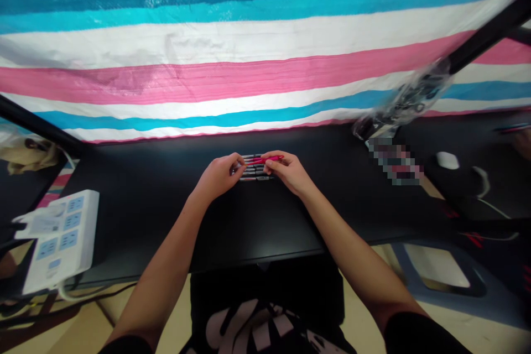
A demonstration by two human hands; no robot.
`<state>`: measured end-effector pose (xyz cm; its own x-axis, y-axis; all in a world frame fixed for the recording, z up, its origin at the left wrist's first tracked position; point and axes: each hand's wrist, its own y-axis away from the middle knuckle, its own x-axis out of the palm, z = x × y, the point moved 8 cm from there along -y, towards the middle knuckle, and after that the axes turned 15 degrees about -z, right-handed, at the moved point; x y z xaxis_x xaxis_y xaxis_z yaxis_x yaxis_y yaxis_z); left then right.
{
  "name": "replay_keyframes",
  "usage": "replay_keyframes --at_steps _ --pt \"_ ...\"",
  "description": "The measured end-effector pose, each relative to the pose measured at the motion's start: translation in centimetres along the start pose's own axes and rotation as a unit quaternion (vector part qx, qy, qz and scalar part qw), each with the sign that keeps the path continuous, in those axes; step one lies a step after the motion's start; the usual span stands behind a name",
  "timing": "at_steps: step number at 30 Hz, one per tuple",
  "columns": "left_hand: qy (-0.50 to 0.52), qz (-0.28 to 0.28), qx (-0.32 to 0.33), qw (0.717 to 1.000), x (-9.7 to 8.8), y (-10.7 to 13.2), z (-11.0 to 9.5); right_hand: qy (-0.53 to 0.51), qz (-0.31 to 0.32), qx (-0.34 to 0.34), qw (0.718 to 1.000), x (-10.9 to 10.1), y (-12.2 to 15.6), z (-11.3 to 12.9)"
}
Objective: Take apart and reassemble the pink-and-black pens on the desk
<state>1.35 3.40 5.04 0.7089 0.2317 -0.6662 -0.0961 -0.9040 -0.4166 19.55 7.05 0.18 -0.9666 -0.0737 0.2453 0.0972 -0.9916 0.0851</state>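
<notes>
A pink pen (264, 160) is held level over a black table (166, 199), one end in each of my hands. My left hand (219, 176) pinches its left end, fingers curled. My right hand (288, 170) pinches its right end. Directly under the pink pen, several dark pens (255, 173) lie side by side in a row on the table, between my two hands.
A white power strip (62, 238) sits at the table's left edge. A clear plastic bag (404, 100) of small items lies at the back right, and a white mouse-like object (447, 160) beyond it. A striped pink, white and blue sheet (249, 50) hangs behind.
</notes>
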Motion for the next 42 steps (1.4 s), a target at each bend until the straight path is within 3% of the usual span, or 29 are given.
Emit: replay_keyframes --at_steps 27,35,42 --pt "-0.01 -0.01 0.019 1.0 -0.4 -0.01 -0.42 0.053 -0.013 -0.018 0.998 -0.14 -0.36 -0.3" --pt "-0.025 -0.002 0.011 1.0 -0.42 -0.1 -0.16 0.105 0.019 -0.062 0.992 0.34 -0.18 -0.14" --pt "-0.017 -0.011 0.011 1.0 -0.52 -0.13 -0.07 0.128 0.004 -0.073 0.989 0.04 -0.25 0.09"
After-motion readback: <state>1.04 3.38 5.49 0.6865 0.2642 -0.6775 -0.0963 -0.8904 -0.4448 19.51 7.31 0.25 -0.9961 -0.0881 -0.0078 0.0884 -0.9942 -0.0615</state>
